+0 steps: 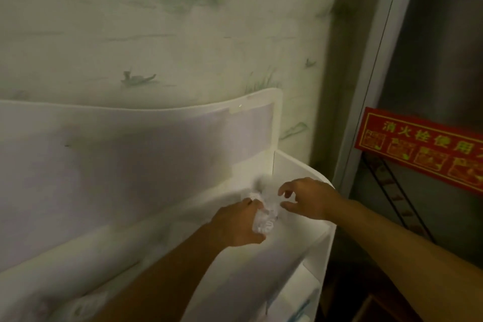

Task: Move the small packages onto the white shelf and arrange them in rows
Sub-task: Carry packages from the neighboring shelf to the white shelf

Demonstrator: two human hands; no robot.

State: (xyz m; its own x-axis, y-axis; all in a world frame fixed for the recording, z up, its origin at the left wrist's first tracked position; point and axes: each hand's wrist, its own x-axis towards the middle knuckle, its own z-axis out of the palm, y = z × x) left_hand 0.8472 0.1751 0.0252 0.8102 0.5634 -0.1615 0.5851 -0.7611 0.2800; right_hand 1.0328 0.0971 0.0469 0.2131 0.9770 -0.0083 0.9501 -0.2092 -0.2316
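My left hand (236,225) grips a blurred bunch of small clear crinkly plastic packages (262,213) over the right end of the white shelf (300,238). My right hand (305,197) hovers just beside them, fingers spread, loosely curled, holding nothing. Red sign with yellow characters (423,146) at right.

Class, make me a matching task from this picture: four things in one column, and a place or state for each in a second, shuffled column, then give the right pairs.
Column one:
1. left hand
2. right hand
3. red sign
4. white shelf

Column two:
A. hangs at the right edge, with yellow characters
B. grips the clear small packages
C. stands against the painted wall
D. fingers spread, holding nothing, just right of the packages

Pairs: 1-B, 2-D, 3-A, 4-C
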